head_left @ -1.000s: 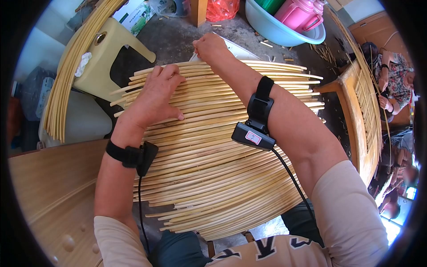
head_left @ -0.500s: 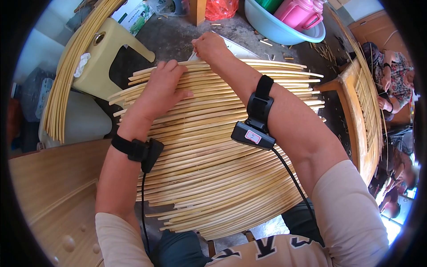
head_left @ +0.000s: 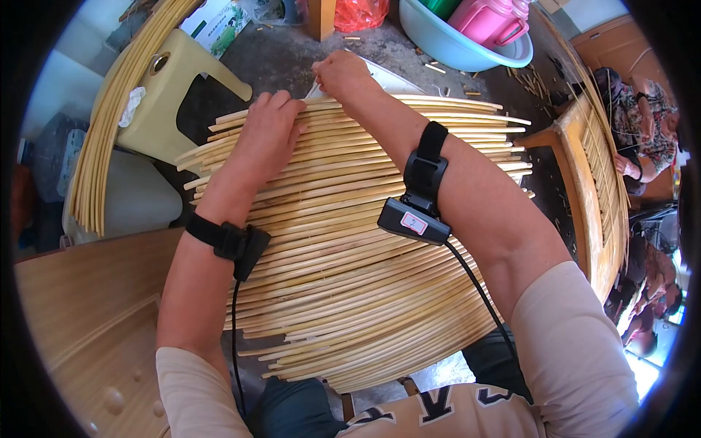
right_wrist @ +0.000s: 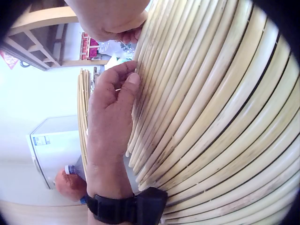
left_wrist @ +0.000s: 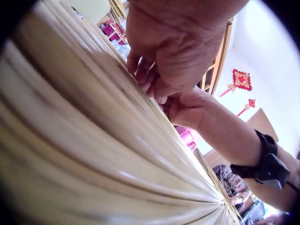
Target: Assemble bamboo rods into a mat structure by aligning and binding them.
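A broad mat of pale, slender cane-like rods (head_left: 350,212) lies in front of me, the rods side by side. At its far edge, toward the left, my left hand (head_left: 270,135) pinches the outermost rod; in the right wrist view the thumb (right_wrist: 130,84) lies on top and the fingers bend over the edge. Just beyond that edge is my right hand (head_left: 347,75), fingers curled, close to the left fingertips. I cannot tell what it holds, as its fingertips are hidden. The left wrist view has the right hand (left_wrist: 185,110) low beside the rods.
A beige stool (head_left: 164,95) carries a bundle of long rods (head_left: 109,139) at left. A white board (head_left: 380,77) lies past the mat. Behind stands a blue basin (head_left: 431,44) with pink flasks. A wooden bench (head_left: 573,197) and another person (head_left: 646,124) are at right.
My left hand has moved forward and slightly right along the mat, its spread thumb drawing in toward the fingers. The right hand has stayed almost in place.
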`<state>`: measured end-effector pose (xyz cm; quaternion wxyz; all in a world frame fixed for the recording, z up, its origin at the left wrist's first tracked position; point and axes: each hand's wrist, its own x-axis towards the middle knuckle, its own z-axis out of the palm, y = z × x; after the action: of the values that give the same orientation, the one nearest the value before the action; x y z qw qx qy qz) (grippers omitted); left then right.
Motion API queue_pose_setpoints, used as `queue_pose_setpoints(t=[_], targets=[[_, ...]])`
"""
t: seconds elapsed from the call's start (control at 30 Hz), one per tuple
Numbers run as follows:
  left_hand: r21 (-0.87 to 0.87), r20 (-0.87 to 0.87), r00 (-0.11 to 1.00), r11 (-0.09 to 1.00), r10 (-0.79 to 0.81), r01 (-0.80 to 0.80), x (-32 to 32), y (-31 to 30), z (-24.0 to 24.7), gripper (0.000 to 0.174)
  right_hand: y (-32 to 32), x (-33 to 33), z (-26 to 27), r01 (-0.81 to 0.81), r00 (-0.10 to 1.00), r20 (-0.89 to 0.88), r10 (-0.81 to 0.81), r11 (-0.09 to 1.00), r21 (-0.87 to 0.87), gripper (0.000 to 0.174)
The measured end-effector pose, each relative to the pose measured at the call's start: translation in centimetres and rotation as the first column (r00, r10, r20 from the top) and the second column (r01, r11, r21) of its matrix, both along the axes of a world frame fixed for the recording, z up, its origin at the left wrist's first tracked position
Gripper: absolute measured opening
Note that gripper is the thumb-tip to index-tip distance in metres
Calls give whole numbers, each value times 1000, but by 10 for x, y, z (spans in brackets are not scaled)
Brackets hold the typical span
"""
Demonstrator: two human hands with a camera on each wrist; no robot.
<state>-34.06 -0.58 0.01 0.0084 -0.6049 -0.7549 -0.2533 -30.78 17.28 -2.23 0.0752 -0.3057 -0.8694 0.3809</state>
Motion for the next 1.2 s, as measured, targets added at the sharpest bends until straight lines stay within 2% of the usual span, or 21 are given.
queue_pose_setpoints(t=[0.27,0.33,0.37,0.43,0.47,0.5,0.53,0.6,0.7,0.8,0.83,0.9,0.97,1.03,1.07,1.1,1.13,1.2], targets=[[-48,-9,1000,999,-16,16,-8,2,4,19,0,0,-6,53,998,-22,-54,997,-49,35],[-46,-16,1000,999,-22,21,-13,4,3,17,6,9,-16,-90,968,-244,61,990,-111,21],[-17,-7,1000,1000,-7,7,-18,6,1,14,5,9,-10,-97,967,-247,67,990,-107,21],[11,4,1000,1000,3,-3,-22,12,0,11,-1,17,8,-35,973,-218,-68,899,-437,18],[14,220,972,996,87,-92,-23,15,0,13,-2,18,10,-34,974,-216,-66,901,-432,18],[-8,423,891,984,163,-176,-25,18,1,14,-4,19,12,-39,973,-219,-70,889,-456,17],[-6,427,890,984,162,-176,-28,22,0,14,-5,20,14,-41,973,-220,-74,878,-478,17],[-117,526,819,973,229,-198,-36,29,-4,19,-5,22,14,-62,968,-241,-64,874,-481,16],[-211,587,763,961,270,-178,-34,38,-9,23,-2,18,9,-92,966,-256,-31,887,-453,16],[-194,485,816,949,314,-250,-29,43,-13,23,-2,16,11,-58,980,-197,-28,907,-417,16],[-195,484,817,949,313,-248,-30,44,-13,23,-2,16,13,-23,988,-149,-42,912,-411,16],[-290,514,777,926,363,-242,-31,46,-10,22,3,15,4,-52,980,-195,-28,919,-391,16],[-287,531,763,926,368,-247,-27,42,-9,20,2,16,5,-84,969,-247,-11,925,-370,16],[-275,551,750,928,366,-251,-29,41,-12,18,-4,23,22,-62,977,-208,-44,876,-478,17],[-202,615,730,954,298,-220,-33,39,-14,16,-4,24,24,-64,976,-212,-43,878,-474,17],[-127,673,704,973,226,-191,-36,36,-16,14,-3,25,25,-112,970,-244,15,914,-390,17],[-126,673,704,973,225,-191,-40,35,-17,14,-4,26,26,-158,960,-269,75,939,-304,17],[-122,793,549,952,264,-282,-44,33,-3,13,-8,29,30,-127,957,-287,29,936,-328,16]])
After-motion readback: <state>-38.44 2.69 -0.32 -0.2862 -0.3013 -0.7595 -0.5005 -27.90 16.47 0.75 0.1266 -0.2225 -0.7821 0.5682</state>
